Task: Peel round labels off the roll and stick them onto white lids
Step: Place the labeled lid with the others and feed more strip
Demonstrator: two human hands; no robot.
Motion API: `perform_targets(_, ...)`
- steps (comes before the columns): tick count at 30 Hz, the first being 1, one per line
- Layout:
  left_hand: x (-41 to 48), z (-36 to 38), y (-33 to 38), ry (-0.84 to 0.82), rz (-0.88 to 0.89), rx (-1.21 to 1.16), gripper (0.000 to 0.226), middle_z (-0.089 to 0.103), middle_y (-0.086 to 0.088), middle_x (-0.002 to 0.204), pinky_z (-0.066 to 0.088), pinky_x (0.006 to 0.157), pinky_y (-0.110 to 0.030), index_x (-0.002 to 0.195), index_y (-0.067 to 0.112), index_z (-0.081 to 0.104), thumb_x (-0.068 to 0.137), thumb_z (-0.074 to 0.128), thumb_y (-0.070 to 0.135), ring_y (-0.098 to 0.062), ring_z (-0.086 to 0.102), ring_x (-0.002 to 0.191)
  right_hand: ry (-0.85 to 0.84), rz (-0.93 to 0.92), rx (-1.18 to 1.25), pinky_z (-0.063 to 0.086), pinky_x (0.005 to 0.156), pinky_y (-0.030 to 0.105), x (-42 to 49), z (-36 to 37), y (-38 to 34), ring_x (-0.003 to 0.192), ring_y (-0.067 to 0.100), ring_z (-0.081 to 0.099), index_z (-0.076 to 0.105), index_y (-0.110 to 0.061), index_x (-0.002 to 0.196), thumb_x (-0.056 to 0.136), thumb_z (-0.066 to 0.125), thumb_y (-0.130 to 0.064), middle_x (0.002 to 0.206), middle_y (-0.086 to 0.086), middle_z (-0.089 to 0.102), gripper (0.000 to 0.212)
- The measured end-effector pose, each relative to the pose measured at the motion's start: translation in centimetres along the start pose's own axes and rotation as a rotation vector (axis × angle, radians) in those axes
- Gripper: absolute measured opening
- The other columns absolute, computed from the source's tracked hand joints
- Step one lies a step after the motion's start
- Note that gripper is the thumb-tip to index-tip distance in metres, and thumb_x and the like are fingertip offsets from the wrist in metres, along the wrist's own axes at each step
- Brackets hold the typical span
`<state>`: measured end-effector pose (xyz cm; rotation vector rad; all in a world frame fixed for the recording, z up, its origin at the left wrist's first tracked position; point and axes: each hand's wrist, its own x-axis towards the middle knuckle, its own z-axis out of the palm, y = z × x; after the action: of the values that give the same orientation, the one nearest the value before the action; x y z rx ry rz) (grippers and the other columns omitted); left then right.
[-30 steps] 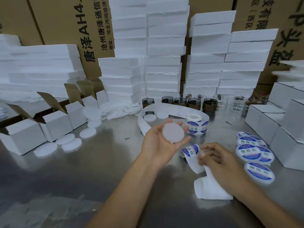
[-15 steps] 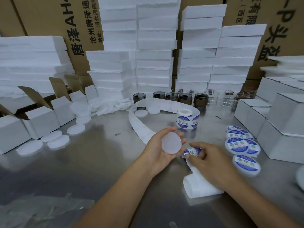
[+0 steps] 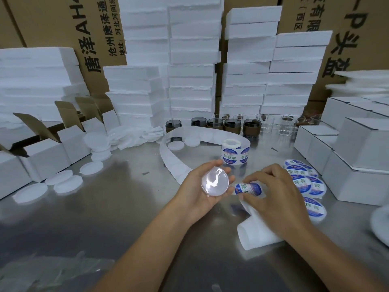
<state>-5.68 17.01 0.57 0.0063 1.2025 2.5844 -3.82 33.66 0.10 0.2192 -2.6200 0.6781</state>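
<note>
My left hand (image 3: 196, 192) lies palm up over the steel table and cradles a plain white round lid (image 3: 214, 182), fingers curled at its rim. Just to its right, my right hand (image 3: 275, 192) pinches a blue-and-white round label (image 3: 248, 189) at the end of the white backing strip (image 3: 255, 230). The label roll (image 3: 234, 152) stands upright behind the hands, its empty backing strip (image 3: 172, 163) looping off to the left. Several labelled lids (image 3: 303, 182) lie stacked to the right of my right hand.
Bare white lids (image 3: 63, 182) lie at the left beside open white cartons (image 3: 46, 157). Closed white boxes (image 3: 355, 163) stand at the right. Dark and clear glass jars (image 3: 231, 125) line the back in front of foam stacks (image 3: 191, 66). Crumpled plastic (image 3: 42, 272) lies at the near left.
My right hand moved up along the backing strip to the label and closed its fingers round it, right beside the lid. My left hand kept holding the lid.
</note>
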Motion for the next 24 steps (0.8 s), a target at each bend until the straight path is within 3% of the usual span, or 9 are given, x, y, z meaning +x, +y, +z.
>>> perform_targets(5,-0.4,0.17,0.22,-0.039,0.003,0.109,0.012,0.069,-0.011,0.078,0.057,0.057,-0.032,0.083,0.009,0.069,0.08,0.063,0.02,-0.025,0.069,0.069,0.099,-0.032,0.138,0.029,0.063,0.006,0.09,-0.01,0.04,0.075,0.002,0.045,0.06,-0.025,0.106,0.076,0.075,-0.028,0.091,-0.012,0.049,0.034)
perform_targets(8,-0.52,0.15,0.18,-0.049,0.009,0.212,0.022,0.068,-0.008,0.078,0.055,0.058,-0.03,0.076,0.012,0.069,0.09,0.055,0.024,-0.022,0.067,0.068,0.129,-0.034,0.148,0.029,0.064,0.006,0.08,0.02,0.16,0.08,0.003,0.044,0.061,-0.023,0.117,0.078,0.073,-0.024,0.095,-0.011,0.048,0.041)
perform_targets(13,-0.72,0.43,0.1,-0.053,-0.01,0.387,0.026,0.068,-0.005,0.077,0.054,0.061,-0.031,0.081,0.014,0.071,0.093,0.052,0.026,-0.02,0.066,0.069,0.166,-0.063,0.1,0.033,0.068,0.017,-0.18,0.15,0.37,0.085,0.005,0.047,0.066,-0.021,0.11,0.078,0.073,-0.024,0.102,-0.003,0.064,0.033)
perform_targets(17,-0.79,0.62,0.11,-0.017,-0.001,0.45,0.023,0.07,-0.004,0.079,0.054,0.061,-0.03,0.082,0.016,0.074,0.091,0.055,0.026,-0.018,0.068,0.07,0.226,-0.058,0.087,0.036,0.069,0.023,-0.3,0.2,0.24,0.08,0.007,0.046,0.069,-0.016,0.102,0.074,0.077,-0.022,0.096,0.002,0.069,0.03)
perform_targets(20,-0.85,0.76,0.08,-0.006,-0.003,0.481,0.023,0.072,-0.003,0.08,0.054,0.06,-0.029,0.078,0.018,0.076,0.089,0.058,0.025,-0.017,0.068,0.07,0.234,-0.056,0.057,0.038,0.066,0.021,-0.31,0.21,0.27,0.076,0.007,0.047,0.069,-0.016,0.098,0.072,0.078,-0.023,0.092,0.002,0.07,0.028)
perform_targets(24,-0.97,0.97,0.08,0.008,0.007,0.498,0.02,0.073,-0.004,0.083,0.054,0.06,-0.029,0.084,0.016,0.074,0.091,0.057,0.023,-0.016,0.068,0.069,0.254,-0.05,0.048,0.029,0.058,0.011,-0.3,0.26,0.4,0.073,0.007,0.047,0.066,-0.017,0.091,0.071,0.079,-0.023,0.088,-0.001,0.068,0.025)
